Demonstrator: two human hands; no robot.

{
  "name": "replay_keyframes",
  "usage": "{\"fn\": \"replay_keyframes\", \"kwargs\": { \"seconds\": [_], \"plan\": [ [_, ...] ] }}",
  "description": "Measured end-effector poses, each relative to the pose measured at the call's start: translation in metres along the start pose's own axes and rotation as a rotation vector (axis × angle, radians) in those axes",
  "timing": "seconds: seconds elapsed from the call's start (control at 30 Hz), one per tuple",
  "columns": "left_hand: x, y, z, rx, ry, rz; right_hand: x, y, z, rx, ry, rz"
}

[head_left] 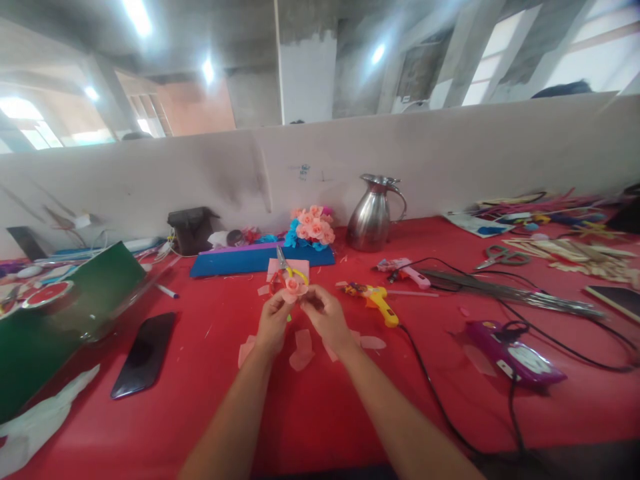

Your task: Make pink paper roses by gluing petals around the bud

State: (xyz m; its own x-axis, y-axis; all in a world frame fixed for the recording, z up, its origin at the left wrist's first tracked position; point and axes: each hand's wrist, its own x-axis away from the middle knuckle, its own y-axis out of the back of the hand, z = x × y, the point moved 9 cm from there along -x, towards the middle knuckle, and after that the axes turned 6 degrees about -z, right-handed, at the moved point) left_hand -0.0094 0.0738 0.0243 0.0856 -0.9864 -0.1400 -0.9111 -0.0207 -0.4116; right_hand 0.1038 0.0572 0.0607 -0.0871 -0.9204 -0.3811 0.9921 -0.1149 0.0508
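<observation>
While your left hand (274, 320) and right hand (325, 317), both nearly closed, pinch a small, round, pink paper flower (293, 287), it is over the flat red table (310, 413), near metal scissors (281, 257) with yellow and red handles.

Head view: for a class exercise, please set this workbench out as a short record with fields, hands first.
Left hand: left hand holding a pink flower
Right hand: right hand on the same flower
Just beyond the flower: scissors
Loose pieces: pink petals
Left: dark phone
Right: yellow glue gun, purple device
Back: metal jug, pink flower bunch
Surface: red tabletop
</observation>
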Motion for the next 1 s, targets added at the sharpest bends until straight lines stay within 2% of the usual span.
{"fn": "replay_keyframes", "kwargs": {
  "seconds": [0.33, 0.47, 0.73, 0.87, 1.0],
  "plan": [
    [-0.003, 0.013, 0.009, 0.017, 0.073, -0.119, 0.001, -0.002, -0.002, 0.001, -0.031, 0.018],
    [-0.002, 0.012, 0.007, 0.03, 0.075, -0.116, 0.002, -0.004, 0.0, -0.003, -0.015, 0.043],
    [-0.003, 0.01, 0.003, 0.005, 0.036, -0.081, 0.003, -0.004, 0.002, 0.096, 0.02, 0.029],
    [-0.002, 0.01, -0.006, -0.04, -0.041, -0.076, 0.003, -0.004, -0.001, 0.113, 0.024, 0.021],
    [-0.002, 0.016, -0.015, -0.13, -0.132, -0.123, 0.001, -0.003, -0.007, 0.052, -0.039, 0.007]
  ]
}}
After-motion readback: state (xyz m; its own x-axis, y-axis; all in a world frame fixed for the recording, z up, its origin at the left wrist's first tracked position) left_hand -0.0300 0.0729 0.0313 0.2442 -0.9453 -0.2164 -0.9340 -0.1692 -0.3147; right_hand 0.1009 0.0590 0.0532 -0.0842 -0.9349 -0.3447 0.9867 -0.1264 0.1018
